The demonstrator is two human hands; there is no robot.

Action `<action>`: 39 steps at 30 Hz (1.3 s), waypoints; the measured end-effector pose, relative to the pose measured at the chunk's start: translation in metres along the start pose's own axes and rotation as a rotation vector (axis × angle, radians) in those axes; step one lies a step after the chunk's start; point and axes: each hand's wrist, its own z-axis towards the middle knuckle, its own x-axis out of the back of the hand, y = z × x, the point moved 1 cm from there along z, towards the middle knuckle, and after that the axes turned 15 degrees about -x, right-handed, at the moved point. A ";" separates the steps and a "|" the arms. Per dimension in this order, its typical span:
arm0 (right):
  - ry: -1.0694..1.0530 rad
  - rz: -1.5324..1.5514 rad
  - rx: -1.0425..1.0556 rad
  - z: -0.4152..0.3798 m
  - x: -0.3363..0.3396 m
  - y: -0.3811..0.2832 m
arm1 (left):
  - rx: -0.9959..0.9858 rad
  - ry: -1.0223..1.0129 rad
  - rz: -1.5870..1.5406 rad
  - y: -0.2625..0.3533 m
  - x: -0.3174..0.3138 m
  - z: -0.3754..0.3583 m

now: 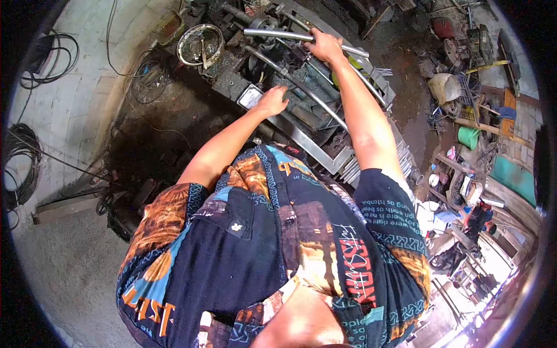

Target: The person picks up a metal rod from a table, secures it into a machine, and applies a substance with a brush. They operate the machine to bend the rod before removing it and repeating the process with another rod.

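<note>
1. Two bare hands show in the head view. The right hand [326, 46] is closed around a curved metal tube [278, 35], above the machine [232, 85].
2. The left hand [271, 102] is half open, fingers loosely curled, beside a pale plate [250, 97]; its grasp looks free, but whether the fingertips touch the machine I cannot tell.
3. A second curved tube [297, 85] runs to the right forearm [361, 110], where its near end is hard to make out.
4. A round bucket [183, 51] contains dark matter and a stick [203, 55]; the green container's [468, 137] contents are unclear.
</note>
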 end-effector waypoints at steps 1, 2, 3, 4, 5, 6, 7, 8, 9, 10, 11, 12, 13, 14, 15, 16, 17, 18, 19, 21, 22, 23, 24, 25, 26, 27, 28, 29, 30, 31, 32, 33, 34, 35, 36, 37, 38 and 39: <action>0.005 0.000 -0.004 -0.001 -0.001 0.000 | 0.001 0.001 -0.006 0.002 0.000 0.000; 0.004 -0.005 -0.004 -0.001 -0.001 0.000 | 0.013 -0.022 0.014 0.004 0.001 0.001; -0.012 0.001 -0.007 -0.002 0.001 -0.001 | 0.025 -0.044 0.036 0.002 0.000 0.003; -0.029 0.008 -0.011 -0.003 0.003 -0.001 | 0.026 -0.042 0.033 0.002 -0.001 0.003; -0.028 0.005 -0.009 -0.005 0.005 -0.002 | 0.018 -0.028 0.038 0.001 -0.002 0.002; -0.027 0.008 -0.013 -0.018 0.006 0.002 | 0.007 -0.012 0.041 0.011 -0.009 -0.006; -0.027 0.016 -0.012 -0.017 0.006 0.000 | 0.009 -0.007 0.042 0.011 -0.008 -0.005; -0.027 0.016 -0.006 -0.017 0.007 -0.001 | 0.015 -0.001 0.054 0.012 -0.008 -0.005; -0.026 0.013 -0.005 -0.016 0.007 -0.001 | 0.023 0.005 0.066 0.014 -0.006 -0.006; -0.027 0.009 -0.002 -0.015 0.007 -0.002 | 0.030 0.012 0.068 0.018 -0.004 -0.006; -0.027 0.009 0.009 -0.015 0.007 -0.003 | 0.046 0.022 0.032 0.021 -0.001 -0.007; -0.013 0.001 0.010 -0.014 0.006 -0.004 | 0.062 0.031 -0.004 0.020 -0.002 -0.008; 0.003 -0.010 0.007 -0.028 0.006 0.002 | 0.064 0.037 -0.005 0.030 -0.010 -0.018; 0.000 -0.006 0.002 -0.025 0.006 0.001 | 0.056 0.076 -0.012 0.030 -0.010 -0.018; 0.000 -0.004 0.010 -0.021 0.003 0.002 | 0.047 0.114 -0.018 0.030 -0.010 -0.019; 0.015 -0.007 0.013 -0.018 0.001 0.002 | 0.050 0.118 -0.015 0.031 -0.009 -0.022; 0.030 -0.010 0.018 -0.015 -0.001 0.003 | 0.041 0.149 -0.013 0.032 -0.009 -0.024; 0.050 -0.011 0.020 -0.014 -0.001 0.002 | 0.032 0.180 -0.012 0.033 -0.009 -0.026; 0.052 -0.010 0.029 -0.012 0.000 0.002 | 0.035 0.188 -0.007 0.033 -0.008 -0.027; 0.019 -0.013 0.028 -0.025 0.003 0.010 | 0.010 0.248 -0.006 0.045 -0.016 -0.040; 0.023 -0.016 0.035 -0.024 0.003 0.010 | 0.013 0.254 -0.004 0.045 -0.016 -0.041; 0.025 -0.019 0.041 -0.023 0.004 0.010 | 0.021 0.272 -0.020 0.045 -0.015 -0.043; -0.004 -0.008 0.034 -0.024 0.006 0.010 | 0.029 0.289 -0.036 0.045 -0.016 -0.044; -0.034 0.003 0.026 -0.026 0.009 0.009 | 0.032 0.296 -0.036 0.045 -0.016 -0.045; -0.033 0.000 0.033 -0.028 0.011 0.008 | 0.026 0.319 -0.058 0.045 -0.016 -0.046; -0.018 -0.012 0.030 -0.050 0.010 0.020 | 0.009 0.352 -0.085 0.061 -0.031 -0.060; -0.016 -0.014 0.024 -0.049 0.008 0.020 | 0.010 0.355 -0.085 0.061 -0.029 -0.062; -0.014 -0.016 0.025 -0.048 0.006 0.021 | 0.019 0.357 -0.087 0.061 -0.028 -0.062; 0.004 -0.017 0.024 -0.048 0.006 0.020 | 0.026 0.359 -0.090 0.060 -0.029 -0.063; 0.020 -0.018 0.024 -0.049 0.005 0.020 | 0.025 0.360 -0.092 0.059 -0.031 -0.064; 0.021 -0.018 0.024 -0.049 0.004 0.021 | 0.014 0.389 -0.083 0.058 -0.032 -0.064; 0.017 -0.020 0.024 -0.050 0.005 0.020 | 0.003 0.417 -0.074 0.058 -0.033 -0.064; 0.021 -0.027 0.028 -0.068 0.008 0.035 | -0.004 0.425 -0.076 0.075 -0.049 -0.070; 0.023 -0.028 0.025 -0.069 0.008 0.034 | 0.000 0.433 -0.059 0.075 -0.049 -0.070; 0.033 -0.032 0.021 -0.069 0.007 0.034 | 0.006 0.440 -0.042 0.076 -0.049 -0.071; 0.047 -0.034 0.018 -0.070 0.007 0.033 | 0.001 0.440 -0.039 0.077 -0.049 -0.072; 0.067 -0.032 0.011 -0.070 0.005 0.033 | -0.003 0.446 -0.032 0.078 -0.048 -0.073; 0.069 -0.029 0.008 -0.069 0.004 0.034 | -0.007 0.452 -0.026 0.079 -0.048 -0.073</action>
